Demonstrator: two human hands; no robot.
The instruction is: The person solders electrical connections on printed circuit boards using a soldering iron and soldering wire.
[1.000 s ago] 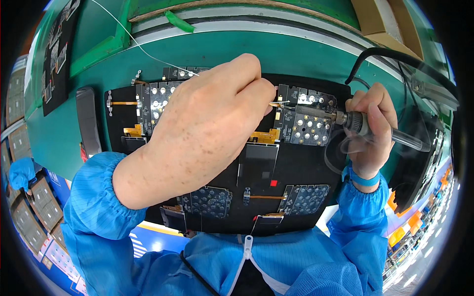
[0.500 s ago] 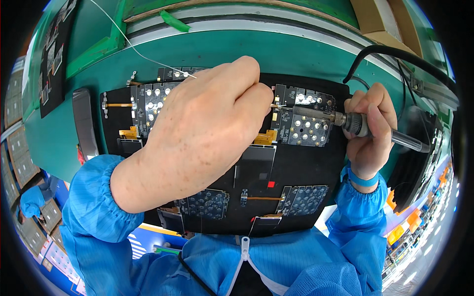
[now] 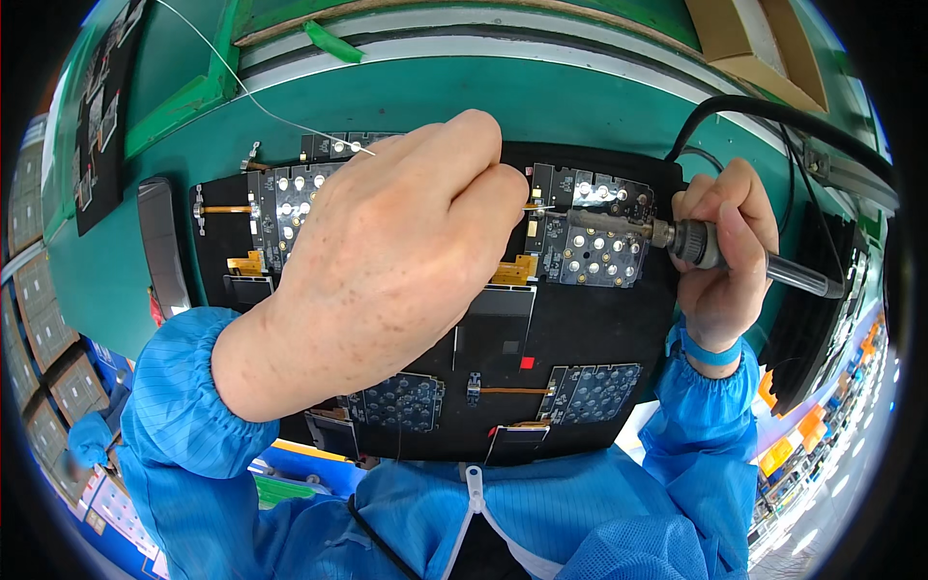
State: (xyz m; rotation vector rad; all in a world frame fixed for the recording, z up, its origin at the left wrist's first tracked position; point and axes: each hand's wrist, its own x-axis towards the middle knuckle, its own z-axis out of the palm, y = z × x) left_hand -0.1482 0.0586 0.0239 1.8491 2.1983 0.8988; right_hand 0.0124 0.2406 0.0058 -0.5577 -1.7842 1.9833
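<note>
Soldering: the right hand [image 3: 723, 259] is gripping a soldering iron [image 3: 677, 235], tip on a circuit board [image 3: 592, 242]. The left hand [image 3: 387, 261], fingers pinched closed, is feeding thin wire [image 3: 261, 101] (best kept steady) to the joint.

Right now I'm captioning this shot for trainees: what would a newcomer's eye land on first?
The big left hand fills the middle, feeding thin solder wire toward a joint. From the right, the right hand holds a soldering iron, tip on the upper right LED board. Both work over a black fixture tray on the green bench.
</note>
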